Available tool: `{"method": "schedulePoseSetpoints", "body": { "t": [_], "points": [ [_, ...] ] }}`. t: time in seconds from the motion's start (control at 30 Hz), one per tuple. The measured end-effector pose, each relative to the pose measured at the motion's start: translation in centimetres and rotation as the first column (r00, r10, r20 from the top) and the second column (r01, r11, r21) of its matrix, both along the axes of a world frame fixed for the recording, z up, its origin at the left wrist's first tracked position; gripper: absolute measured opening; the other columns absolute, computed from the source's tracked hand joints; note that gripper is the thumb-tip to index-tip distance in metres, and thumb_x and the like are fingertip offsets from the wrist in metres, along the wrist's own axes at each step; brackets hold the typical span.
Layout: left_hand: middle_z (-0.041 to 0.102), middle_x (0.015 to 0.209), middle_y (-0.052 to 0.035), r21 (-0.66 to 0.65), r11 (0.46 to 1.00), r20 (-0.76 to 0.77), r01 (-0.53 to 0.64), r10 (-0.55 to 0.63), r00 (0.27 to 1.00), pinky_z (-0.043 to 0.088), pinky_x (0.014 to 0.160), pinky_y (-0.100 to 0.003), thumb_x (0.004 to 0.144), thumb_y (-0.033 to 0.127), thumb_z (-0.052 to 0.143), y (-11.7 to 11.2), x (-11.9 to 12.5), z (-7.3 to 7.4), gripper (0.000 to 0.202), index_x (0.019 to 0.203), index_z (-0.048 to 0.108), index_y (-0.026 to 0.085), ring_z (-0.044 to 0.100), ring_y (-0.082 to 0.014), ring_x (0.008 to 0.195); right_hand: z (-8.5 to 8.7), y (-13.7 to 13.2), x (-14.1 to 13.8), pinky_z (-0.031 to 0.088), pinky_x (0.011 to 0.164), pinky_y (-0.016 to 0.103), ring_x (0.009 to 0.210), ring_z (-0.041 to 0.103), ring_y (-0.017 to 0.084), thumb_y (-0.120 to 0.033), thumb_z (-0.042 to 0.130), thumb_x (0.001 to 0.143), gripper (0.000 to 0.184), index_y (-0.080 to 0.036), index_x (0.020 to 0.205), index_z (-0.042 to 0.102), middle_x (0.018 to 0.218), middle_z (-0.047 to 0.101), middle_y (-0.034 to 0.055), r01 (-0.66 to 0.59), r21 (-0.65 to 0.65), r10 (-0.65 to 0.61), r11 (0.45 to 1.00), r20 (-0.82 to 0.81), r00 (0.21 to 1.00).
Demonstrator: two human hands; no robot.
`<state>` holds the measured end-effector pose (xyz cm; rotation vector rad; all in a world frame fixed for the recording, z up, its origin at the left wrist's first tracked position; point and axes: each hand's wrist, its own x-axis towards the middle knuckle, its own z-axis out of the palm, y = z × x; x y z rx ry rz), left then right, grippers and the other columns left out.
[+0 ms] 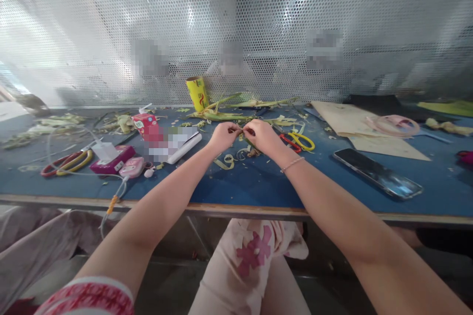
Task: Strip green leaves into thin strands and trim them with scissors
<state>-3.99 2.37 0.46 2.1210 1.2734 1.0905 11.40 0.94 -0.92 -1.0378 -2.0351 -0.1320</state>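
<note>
My left hand [222, 138] and my right hand [261, 136] are close together over the blue table, fingers pinched. Between their fingertips runs a thin plant strip [240, 131], small and partly hidden by the fingers. Below them lie a curled pale strip [226, 161] and small scraps. Just right of my right hand rest scissors [305, 141] with one yellow and one red handle. Behind the hands, green husks and stalks [221, 114] are piled on the table.
A yellow can-like tube [197, 93] stands by the perforated metal screen [266, 24]. At left are a red drink carton [147, 125], a purple box [113, 160] with a charger and cable, and more scissors [68, 163]. At right are a phone [377, 172] and cardboard [343, 118].
</note>
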Motion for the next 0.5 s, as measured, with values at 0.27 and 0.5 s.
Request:
{"method": "schedulePoseSetpoints", "body": {
  "t": [0.27, 0.5],
  "points": [
    [0.063, 0.07, -0.0037, 0.055, 0.998, -0.034, 0.014, -0.012, 0.999, 0.042, 0.063, -0.025, 0.073, 0.018, 0.05, 0.1, -0.15, -0.11, 0.014, 0.071, 0.062, 0.012, 0.053, -0.0127, 0.064, -0.51, 0.86, 0.02, 0.044, 0.067, 0.027, 0.069, 0.056, 0.015, -0.015, 0.054, 0.076, 0.011, -0.015, 0.074, 0.065, 0.074, 0.064, 0.0056, -0.021, -0.073, 0.009, 0.997, -0.165, 0.986],
    [0.062, 0.07, -0.0037, 0.107, 0.994, -0.071, -0.02, 0.028, 0.997, 0.041, 0.065, -0.026, 0.073, 0.019, 0.051, -0.21, -0.2, -0.02, 0.011, 0.069, 0.06, 0.014, 0.053, -0.0135, 0.066, -0.16, 0.75, 0.08, 0.042, 0.068, 0.026, 0.071, 0.056, 0.015, -0.015, 0.054, 0.077, 0.011, -0.014, 0.076, 0.065, 0.076, 0.064, 0.0062, -0.008, -0.163, -0.016, 0.987, -0.146, 0.989]
  ]
}}
